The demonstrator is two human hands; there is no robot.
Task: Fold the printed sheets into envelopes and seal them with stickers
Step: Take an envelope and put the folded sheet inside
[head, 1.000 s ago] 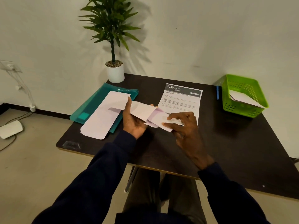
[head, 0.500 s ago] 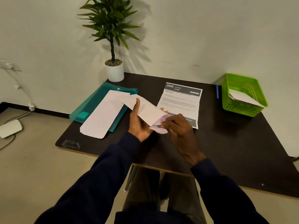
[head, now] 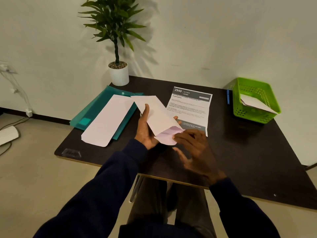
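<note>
My left hand (head: 145,130) holds a white envelope (head: 155,114) tilted above the dark table (head: 240,152), thumb on its upper face. Its open end points toward me, and a pinkish flap (head: 169,136) shows there. My right hand (head: 195,150) pinches that flap with thumb and forefinger, the other fingers spread. A printed sheet (head: 190,107) headed "2940 KITCHEN" lies flat just behind the hands. A second long white envelope (head: 108,121) rests on a teal folder (head: 96,109) to the left.
A potted plant (head: 118,73) stands at the table's back left corner. A green basket (head: 255,100) holding a folded white paper sits at the back right, with a blue pen (head: 228,97) beside it. My knees are under the table's front edge.
The envelope has swung from lying crosswise to pointing away from me, with its open end now nearest. My right hand has shifted down to the flap at that end.
</note>
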